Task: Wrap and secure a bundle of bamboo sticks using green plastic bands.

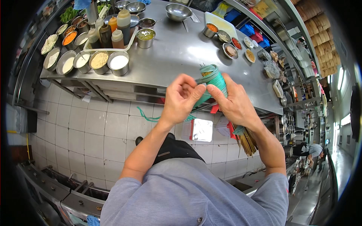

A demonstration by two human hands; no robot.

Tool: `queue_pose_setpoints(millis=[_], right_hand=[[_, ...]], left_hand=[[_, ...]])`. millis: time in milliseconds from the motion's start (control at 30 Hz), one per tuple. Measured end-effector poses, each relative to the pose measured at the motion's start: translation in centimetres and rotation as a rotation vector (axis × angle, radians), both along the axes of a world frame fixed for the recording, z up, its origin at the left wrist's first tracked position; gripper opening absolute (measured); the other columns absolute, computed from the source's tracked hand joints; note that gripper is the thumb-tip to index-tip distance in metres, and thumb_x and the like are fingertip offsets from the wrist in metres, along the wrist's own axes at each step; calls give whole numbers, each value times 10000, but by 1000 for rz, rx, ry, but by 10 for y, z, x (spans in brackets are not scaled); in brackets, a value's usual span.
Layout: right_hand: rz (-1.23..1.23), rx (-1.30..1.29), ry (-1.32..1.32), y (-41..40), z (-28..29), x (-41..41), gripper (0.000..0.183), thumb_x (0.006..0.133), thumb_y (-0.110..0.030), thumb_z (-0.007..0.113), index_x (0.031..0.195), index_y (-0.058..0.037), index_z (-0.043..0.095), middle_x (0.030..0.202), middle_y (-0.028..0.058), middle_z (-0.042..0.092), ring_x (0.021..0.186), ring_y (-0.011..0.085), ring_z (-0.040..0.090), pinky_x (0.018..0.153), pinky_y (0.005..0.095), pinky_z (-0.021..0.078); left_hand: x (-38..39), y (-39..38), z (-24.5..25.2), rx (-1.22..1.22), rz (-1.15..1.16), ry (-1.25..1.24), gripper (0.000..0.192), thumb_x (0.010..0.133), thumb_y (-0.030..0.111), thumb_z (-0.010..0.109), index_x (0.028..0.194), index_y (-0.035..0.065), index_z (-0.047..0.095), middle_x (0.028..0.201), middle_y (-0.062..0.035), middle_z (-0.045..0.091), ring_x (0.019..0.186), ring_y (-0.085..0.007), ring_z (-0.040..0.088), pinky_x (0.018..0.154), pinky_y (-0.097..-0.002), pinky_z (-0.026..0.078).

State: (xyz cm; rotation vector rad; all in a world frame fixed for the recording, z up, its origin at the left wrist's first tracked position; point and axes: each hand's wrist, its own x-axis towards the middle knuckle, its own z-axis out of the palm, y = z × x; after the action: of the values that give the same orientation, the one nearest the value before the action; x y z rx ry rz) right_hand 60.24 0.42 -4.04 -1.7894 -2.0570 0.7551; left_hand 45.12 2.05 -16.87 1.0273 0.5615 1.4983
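A bundle of split sticks [246, 141], apparently bamboo, slants through my right hand [239, 103], its loose ends spread below the wrist. Green cord or strip [216, 79] is wound tightly around the bundle's upper end. My right hand is closed around this wrapped part, thumb on the near side. Just left of it, my left hand [181, 99] has curled, slightly blurred fingers on a strand leading from the winding; the exact grip is partly hidden. A loose tail of green cord [147, 116] hangs below and left of my left hand, over the floor.
The steel worktable [167, 62] bears metal containers of sauces and powders, a tray [110, 48] of squeeze bottles, a steel bowl [178, 12] and a cutting board [220, 24]. A white-topped container [202, 130] is below my hands. Another person [312, 149] bends at the far right.
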Motion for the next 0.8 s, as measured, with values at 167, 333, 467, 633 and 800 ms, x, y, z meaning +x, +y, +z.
queue_pose_setpoints(millis=[167, 333, 467, 633, 800], right_hand=[[53, 26, -65, 1, -3, -3, 500, 1002, -452, 599, 1060, 42, 545, 722, 243, 633, 733, 467, 633, 698, 508, 490], [59, -50, -105, -5, -15, 1, 518, 999, -456, 601, 1062, 54, 534, 708, 246, 637, 721, 467, 647, 673, 517, 492], [84, -128, -84, -14, -32, 8, 533, 1006, -463, 588, 1061, 65, 538, 712, 255, 633, 687, 459, 642, 678, 506, 501], [11, -287, 11, -4, -43, 2, 542, 1013, -491, 576, 1026, 51, 563, 663, 156, 604, 597, 288, 633, 615, 420, 507], [22, -376, 124, 14, -54, -6, 534, 1017, -517, 563, 1019, 16, 582, 663, 66, 582, 572, 147, 598, 565, 333, 491]], left_hand=[[-23, 13, 10, 154, 96, 292, 246, 967, 175, 737, 1130, 34, 619, 740, 71, 536, 639, -21, 439, 574, -197, 362], [-81, 28, 21, 136, -127, 418, 206, 1005, 225, 683, 1011, 21, 659, 679, 78, 480, 625, -29, 457, 556, -213, 371], [-128, 79, 7, 79, -169, 199, 220, 1035, 243, 633, 976, 33, 661, 711, 55, 538, 676, -49, 524, 611, -230, 426], [-99, 59, -28, 55, 296, 412, 251, 1052, 263, 597, 1019, 20, 652, 905, -26, 664, 848, -94, 589, 779, -286, 496], [-37, 1, -47, -29, -143, 167, 224, 997, 246, 702, 976, 29, 646, 855, 11, 631, 764, -57, 544, 710, -249, 472]])
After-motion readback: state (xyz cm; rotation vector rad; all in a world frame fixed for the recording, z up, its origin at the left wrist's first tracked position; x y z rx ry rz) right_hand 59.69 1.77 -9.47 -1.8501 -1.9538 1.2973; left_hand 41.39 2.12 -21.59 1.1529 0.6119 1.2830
